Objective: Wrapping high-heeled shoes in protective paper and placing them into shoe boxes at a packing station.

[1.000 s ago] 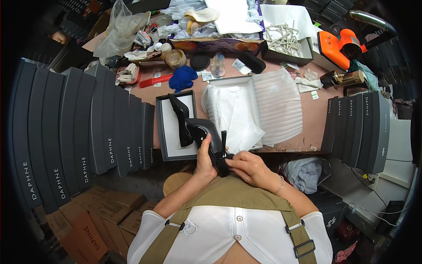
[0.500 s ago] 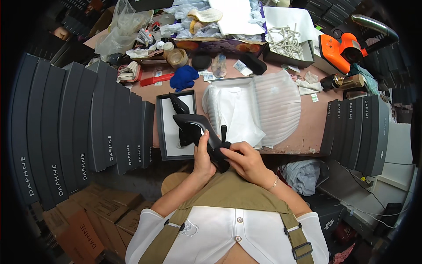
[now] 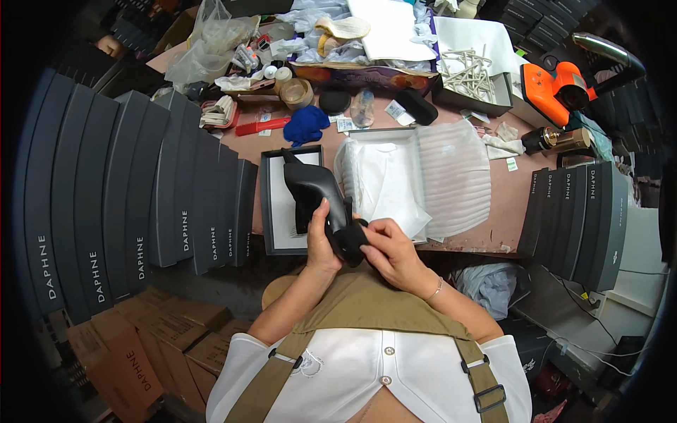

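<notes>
While the black high-heeled shoe [image 3: 319,194] is held just above the near table [image 3: 493,204] edge, over an open shoebox [image 3: 276,211], the left hand [image 3: 321,243] grips its side with fingers curled around it. The right hand [image 3: 388,250] pinches the shoe's dark rounded end, fingers closed on it. White tissue paper [image 3: 384,176] lies just to the right; stacked dark boxes [image 3: 127,190] stand on the left.

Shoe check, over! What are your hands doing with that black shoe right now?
Left hand grips black high-heeled shoe. Right hand pinches its toe end. Shoe held above open shoebox. Nothing between them.
</notes>
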Demonstrator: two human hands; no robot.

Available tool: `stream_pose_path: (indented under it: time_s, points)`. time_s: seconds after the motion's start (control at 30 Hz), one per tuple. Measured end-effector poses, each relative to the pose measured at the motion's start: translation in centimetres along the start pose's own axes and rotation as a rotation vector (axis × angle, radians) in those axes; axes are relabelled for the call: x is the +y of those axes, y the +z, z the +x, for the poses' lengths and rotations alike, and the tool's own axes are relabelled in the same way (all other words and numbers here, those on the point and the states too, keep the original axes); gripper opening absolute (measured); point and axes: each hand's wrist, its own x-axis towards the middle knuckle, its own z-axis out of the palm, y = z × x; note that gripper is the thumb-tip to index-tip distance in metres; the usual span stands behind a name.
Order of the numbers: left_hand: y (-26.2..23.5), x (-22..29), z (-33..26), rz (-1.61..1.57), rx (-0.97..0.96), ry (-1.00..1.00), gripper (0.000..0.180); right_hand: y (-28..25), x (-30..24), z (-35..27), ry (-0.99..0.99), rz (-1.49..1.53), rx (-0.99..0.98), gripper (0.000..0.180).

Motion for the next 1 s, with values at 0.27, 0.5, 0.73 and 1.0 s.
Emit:
stream_pose_path:
  time_s: [0.27, 0.5, 0.73, 1.0]
  points:
    - [-0.2, 4.0, 0.5, 0.830, -0.213, 0.221, 0.047, -9.6, 4.8, 3.4, 0.016, -0.211, 0.393, 0.024]
    - [4.0, 1.5, -1.4, 1.980, -0.342, 0.507, 0.069, -19.8, 18.1, 14.1, 0.036, -0.733, 0.679, 0.040]
    - [4.6, 0.8, -3.5, 2.337, -0.651, 0.561, 0.071, -12.3, 3.6, 7.1, -0.128, -0.169, -1.068, 0.064]
    - [8.1, -2.5, -9.6, 2.260, -1.276, 0.994, 0.058, -8.5, 5.1, -13.5, 0.124, -0.111, -0.517, 0.050]
